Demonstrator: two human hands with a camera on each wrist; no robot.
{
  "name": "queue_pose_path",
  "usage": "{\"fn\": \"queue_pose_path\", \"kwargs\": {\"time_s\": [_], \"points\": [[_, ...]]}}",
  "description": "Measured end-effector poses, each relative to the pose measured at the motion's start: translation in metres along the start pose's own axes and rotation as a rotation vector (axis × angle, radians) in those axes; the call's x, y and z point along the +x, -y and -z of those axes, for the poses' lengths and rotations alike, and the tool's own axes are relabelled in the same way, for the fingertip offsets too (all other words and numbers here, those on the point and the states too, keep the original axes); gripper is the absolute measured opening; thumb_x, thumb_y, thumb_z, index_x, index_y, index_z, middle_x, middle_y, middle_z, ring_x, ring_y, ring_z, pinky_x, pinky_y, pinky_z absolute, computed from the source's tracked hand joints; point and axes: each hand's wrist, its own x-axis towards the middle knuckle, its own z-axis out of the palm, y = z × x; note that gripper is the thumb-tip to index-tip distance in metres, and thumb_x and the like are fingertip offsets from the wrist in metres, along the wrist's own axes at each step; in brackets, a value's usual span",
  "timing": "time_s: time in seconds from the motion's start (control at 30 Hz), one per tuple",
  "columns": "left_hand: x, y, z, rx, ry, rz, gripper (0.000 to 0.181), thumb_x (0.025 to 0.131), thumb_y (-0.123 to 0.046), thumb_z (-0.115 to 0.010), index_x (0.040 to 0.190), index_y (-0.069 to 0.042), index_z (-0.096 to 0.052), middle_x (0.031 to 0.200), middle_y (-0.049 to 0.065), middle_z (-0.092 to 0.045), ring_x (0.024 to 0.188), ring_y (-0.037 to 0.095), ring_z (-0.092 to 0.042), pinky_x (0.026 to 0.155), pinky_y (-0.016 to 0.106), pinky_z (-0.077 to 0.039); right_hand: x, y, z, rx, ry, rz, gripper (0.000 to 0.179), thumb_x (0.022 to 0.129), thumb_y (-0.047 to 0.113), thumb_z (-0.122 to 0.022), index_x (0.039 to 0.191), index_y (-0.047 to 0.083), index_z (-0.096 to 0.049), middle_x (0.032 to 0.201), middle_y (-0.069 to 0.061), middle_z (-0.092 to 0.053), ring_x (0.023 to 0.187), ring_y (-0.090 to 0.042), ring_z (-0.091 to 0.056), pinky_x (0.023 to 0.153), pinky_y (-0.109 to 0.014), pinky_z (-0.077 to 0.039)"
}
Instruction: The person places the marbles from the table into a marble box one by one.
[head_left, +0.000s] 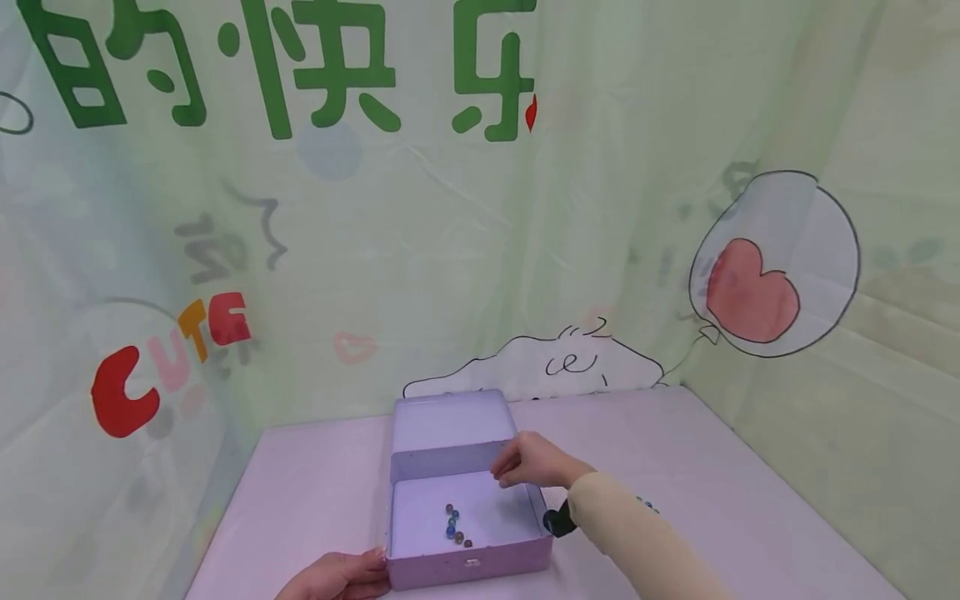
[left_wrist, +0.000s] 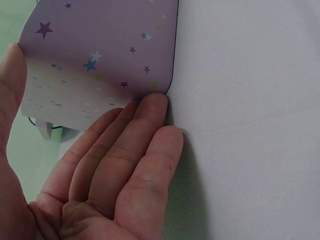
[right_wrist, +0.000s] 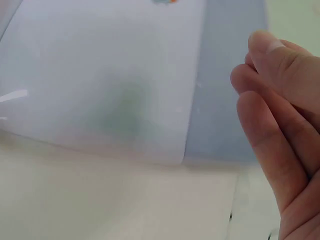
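Note:
A lilac box [head_left: 471, 571] stands with its lid [head_left: 453, 421] opened backwards. Several small marbles [head_left: 451, 531] lie in a loose row on the box floor, left of its middle. My left hand [head_left: 341, 575] holds the front left corner, its thumb at the rim and its fingertips low against the star-printed side [left_wrist: 100, 55]. Over the back right of the box hovers my right hand [head_left: 536, 461], thumb and fingertips drawn together. In the right wrist view the right hand [right_wrist: 285, 95] shows nothing between thumb and index finger, though part of that contact is hidden.
A few more marbles [head_left: 647, 504] lie on the pale tabletop right of the box, partly covered by the right sleeve [head_left: 637, 533]. A dark round device [head_left: 558, 522] sits at the right wrist. Printed curtains [head_left: 450, 250] close off the table's back and sides.

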Motion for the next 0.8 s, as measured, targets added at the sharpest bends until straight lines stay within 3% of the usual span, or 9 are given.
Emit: {"fn": "queue_pose_path", "kwargs": {"time_s": [0.2, 0.47, 0.6, 0.8], "points": [[0.000, 0.000, -0.003, 0.022, 0.006, -0.006, 0.056, 0.097, -0.033, -0.054, 0.123, 0.016, -0.053, 0.118, 0.029, -0.060, 0.113, 0.033, -0.059, 0.090, 0.038, -0.051, -0.059, -0.051, 0.034, 0.199, -0.189, -0.064, 0.027, 0.084, 0.018, -0.073, 0.107, 0.004, -0.071, 0.100, -0.010, -0.071, 0.088, -0.017, -0.068, 0.078, -0.033, -0.057], [-0.001, -0.002, 0.000, 0.050, 0.007, -0.015, 0.056, 0.098, -0.033, -0.053, 0.124, 0.017, -0.051, 0.120, 0.030, -0.059, 0.114, 0.034, -0.058, 0.090, 0.037, -0.052, -0.160, -0.129, 0.076, 0.290, -0.416, -0.287, 0.043, 0.087, 0.023, -0.070, 0.119, -0.004, -0.062, 0.112, -0.018, -0.067, 0.098, -0.023, -0.067, 0.080, -0.031, -0.056], [-0.002, -0.003, 0.001, 0.028, 0.023, 0.027, 0.055, 0.097, -0.034, -0.054, 0.126, 0.013, -0.052, 0.122, 0.027, -0.058, 0.115, 0.030, -0.058, 0.091, 0.036, -0.051, -0.181, -0.148, 0.079, 0.304, -0.430, -0.331, 0.048, 0.086, 0.025, -0.071, 0.121, -0.006, -0.060, 0.114, -0.020, -0.066, 0.100, -0.025, -0.067, 0.081, -0.031, -0.056], [0.002, -0.002, 0.001, 0.049, 0.021, 0.061, 0.060, 0.097, -0.039, -0.053, 0.127, 0.014, -0.051, 0.122, 0.029, -0.058, 0.114, 0.032, -0.059, 0.091, 0.039, -0.051, -0.192, -0.162, 0.063, 0.315, -0.391, -0.335, 0.049, 0.083, 0.024, -0.074, 0.118, -0.007, -0.062, 0.109, -0.019, -0.068, 0.095, -0.021, -0.068, 0.078, -0.030, -0.056]]}}
